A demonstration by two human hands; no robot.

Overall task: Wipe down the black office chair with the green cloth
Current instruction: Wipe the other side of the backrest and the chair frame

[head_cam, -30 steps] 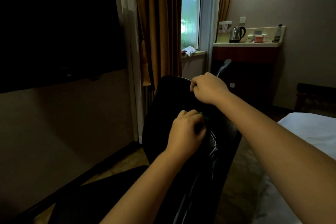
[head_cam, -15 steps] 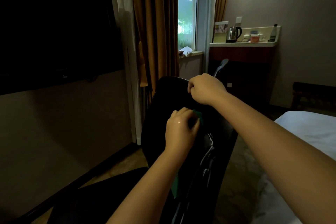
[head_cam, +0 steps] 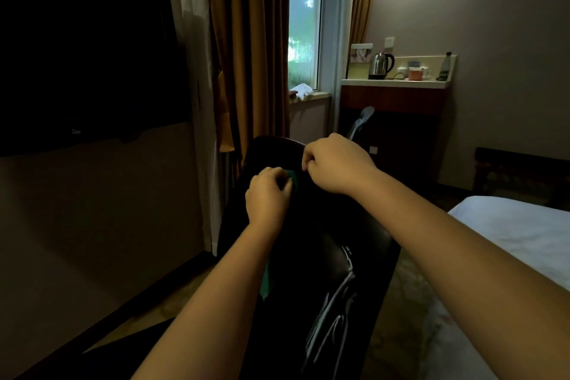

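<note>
The black office chair (head_cam: pixel 333 244) fills the lower middle of the view, its backrest top towards the window. My left hand (head_cam: pixel 267 194) grips the green cloth (head_cam: pixel 291 176) against the upper backrest; only a small edge shows past the fingers, and another strip of cloth hangs below my forearm. My right hand (head_cam: pixel 337 163) is curled over the top edge of the backrest and grips it. Most of the cloth is hidden under my hand and arm.
A dark TV (head_cam: pixel 86 52) hangs on the left wall. Brown curtains (head_cam: pixel 246 49) frame the window. A counter (head_cam: pixel 398 83) with a kettle (head_cam: pixel 380 65) stands behind the chair. A white bed (head_cam: pixel 518 234) is at the right, a dark bench (head_cam: pixel 521 170) beyond it.
My left hand has slid the cloth up the backrest towards my right hand. The right hand has kept its grip on the chair top.
</note>
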